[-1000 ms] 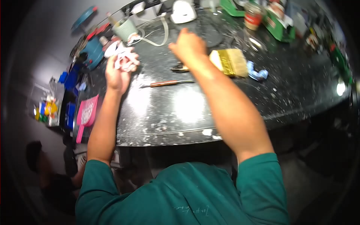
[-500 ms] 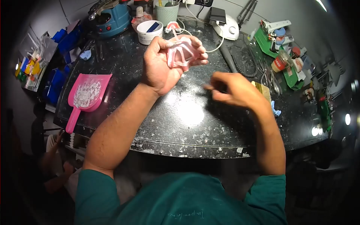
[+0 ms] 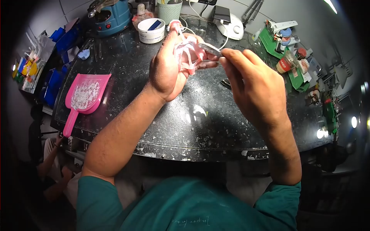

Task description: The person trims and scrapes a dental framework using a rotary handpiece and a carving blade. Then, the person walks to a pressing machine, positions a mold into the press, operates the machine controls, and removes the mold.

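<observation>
My left hand [image 3: 165, 73] is raised over the dark bench, fingers wrapped round a pink dental piece [image 3: 189, 56] with pale bars crossing its hollow. My right hand [image 3: 256, 86] pinches a thin, greyish metal tool [image 3: 210, 49], whose exact kind is hard to make out. The tool's tip is at the right edge of the pink piece; whether it touches is unclear. Just behind my left thumb is a red-and-white denture-like model [image 3: 175, 25], partly covered.
A pink dustpan [image 3: 106, 82] with white shavings lies left on the black bench [image 3: 127, 73]. A white tub [image 3: 151, 36], a blue machine [image 3: 113, 23] and a white control unit [image 3: 231, 30] stand at the back. Green trays [image 3: 269, 44] hold clutter at right. Another person's arm [image 3: 50, 159] shows lower left.
My right hand has moved up to the pink piece, bringing the thin tool to its right edge. My left hand still holds the piece, turned slightly.
</observation>
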Tool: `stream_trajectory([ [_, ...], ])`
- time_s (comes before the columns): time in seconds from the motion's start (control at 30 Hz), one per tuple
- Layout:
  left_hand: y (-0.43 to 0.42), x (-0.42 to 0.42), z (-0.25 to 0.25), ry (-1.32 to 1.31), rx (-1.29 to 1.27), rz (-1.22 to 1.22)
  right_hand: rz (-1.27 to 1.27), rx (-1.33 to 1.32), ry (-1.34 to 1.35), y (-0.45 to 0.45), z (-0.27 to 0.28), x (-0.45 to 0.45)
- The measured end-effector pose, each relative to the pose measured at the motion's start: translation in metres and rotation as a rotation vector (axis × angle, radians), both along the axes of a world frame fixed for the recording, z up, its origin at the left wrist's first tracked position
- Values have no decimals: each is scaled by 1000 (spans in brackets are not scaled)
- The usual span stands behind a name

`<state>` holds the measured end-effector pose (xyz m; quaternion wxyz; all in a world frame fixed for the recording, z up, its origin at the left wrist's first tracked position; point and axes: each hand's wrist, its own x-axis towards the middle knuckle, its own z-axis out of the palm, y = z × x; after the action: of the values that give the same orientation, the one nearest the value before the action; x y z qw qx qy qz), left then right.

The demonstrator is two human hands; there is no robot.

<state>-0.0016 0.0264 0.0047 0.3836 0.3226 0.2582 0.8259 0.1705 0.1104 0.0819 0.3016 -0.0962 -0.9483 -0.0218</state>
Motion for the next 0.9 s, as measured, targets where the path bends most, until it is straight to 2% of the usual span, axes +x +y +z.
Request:
stream_trajectory([
  [0.23, 0, 10, 7, 72, 15, 66, -29, 176, 23, -6, 0, -4],
  [0.37, -3, 10, 9, 138, -50, 125, 25, 198, 75, -5, 0, -8],
  [0.47, -3, 13, 7, 54, -20, 97, 13, 204, 72, -6, -3, -10],
  [0.57, -4, 8, 4, 78, -53, 80, -22, 182, 38, -9, -6, -11],
  [0.83, 11, 17, -11, 104, -168, 345, -107, 293, 16, -26, -35, -27],
  [0.9, 10, 12, -16, 135, -164, 382, -138, 187, -20, -31, -35, -31],
])
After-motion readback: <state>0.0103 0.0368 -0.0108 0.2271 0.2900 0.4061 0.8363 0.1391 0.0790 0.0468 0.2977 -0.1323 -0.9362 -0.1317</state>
